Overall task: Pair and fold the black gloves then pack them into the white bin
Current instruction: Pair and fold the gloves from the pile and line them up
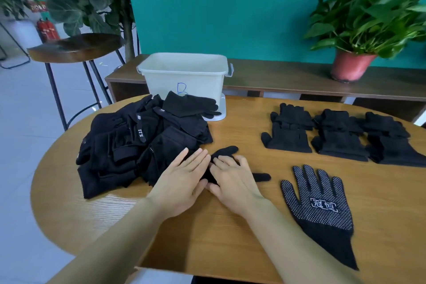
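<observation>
Pressing a black glove point(227, 150) flat on the wooden tabletop point(207, 237), a person works with both bare hands side by side near the middle of the table. The left hand point(184, 180) lies open, its fingers straight and together on the cloth. The right hand point(232, 180) covers the glove with its fingers bent at the knuckles; whether they pinch the fabric cannot be told. A loose pile of black gloves point(138, 145) sits just beside the left hand. Three folded pairs point(338, 136) are lined up at the right, and a dotted glove point(320, 210) lies palm-up near the right forearm. The white bin point(184, 76) stands at the far edge, behind the pile.
</observation>
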`<state>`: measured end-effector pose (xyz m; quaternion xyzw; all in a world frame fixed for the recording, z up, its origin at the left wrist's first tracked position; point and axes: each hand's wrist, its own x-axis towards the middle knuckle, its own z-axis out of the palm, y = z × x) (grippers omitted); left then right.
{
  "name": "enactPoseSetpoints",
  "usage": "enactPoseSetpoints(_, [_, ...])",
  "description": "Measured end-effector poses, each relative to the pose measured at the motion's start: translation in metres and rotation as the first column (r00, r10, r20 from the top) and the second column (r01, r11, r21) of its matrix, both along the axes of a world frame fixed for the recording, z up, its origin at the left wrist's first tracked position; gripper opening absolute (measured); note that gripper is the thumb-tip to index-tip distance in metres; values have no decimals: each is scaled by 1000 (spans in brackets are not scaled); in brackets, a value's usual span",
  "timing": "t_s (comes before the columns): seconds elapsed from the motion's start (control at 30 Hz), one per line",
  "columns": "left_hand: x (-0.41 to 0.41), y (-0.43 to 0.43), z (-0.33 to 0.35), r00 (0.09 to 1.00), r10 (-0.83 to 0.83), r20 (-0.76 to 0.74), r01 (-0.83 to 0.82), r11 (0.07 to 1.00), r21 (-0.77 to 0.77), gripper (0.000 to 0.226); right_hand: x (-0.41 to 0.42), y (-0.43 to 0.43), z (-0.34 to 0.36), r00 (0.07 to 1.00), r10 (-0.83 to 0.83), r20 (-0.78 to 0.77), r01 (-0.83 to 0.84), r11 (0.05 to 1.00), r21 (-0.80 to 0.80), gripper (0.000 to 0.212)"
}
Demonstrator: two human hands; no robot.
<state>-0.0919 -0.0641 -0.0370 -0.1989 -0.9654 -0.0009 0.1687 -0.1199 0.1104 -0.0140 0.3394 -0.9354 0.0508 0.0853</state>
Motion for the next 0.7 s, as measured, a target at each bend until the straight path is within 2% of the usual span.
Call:
enactPoseSetpoints(0.1, [-5,-3,-3,1000,-20,9,20,999,50,59,-4,-4,-6,1000,1,-26,0,1000,7,36])
enactPoseSetpoints(0.3, [-5,-4,-5,1000,-12,25,11,999,32,63,-4,-3,-10,997,-13,-72,11,999,-36,10])
enactPoseSetpoints(0.4, [-4,-1,0,1000,7,-1,-7,999,37,51,0,2,-4,1000,-10,-20,8,997,-72,22])
enactPoseSetpoints(0.5, [0,3,10,999,13,-40,-10,999,53,50,9,13,7,1000,-15,17,18,990,-139,32])
enactPoseSetpoints(0.6, [9,8,21,997,36,-64,-31,995,91,40,20,26,21,999,-8,36,18,965,-262,32])
enactPoseSetpoints(0.7, [22,17,42,996,51,-72,-34,974,224,19,30,40,36,999,-35,31,44,928,-370,28])
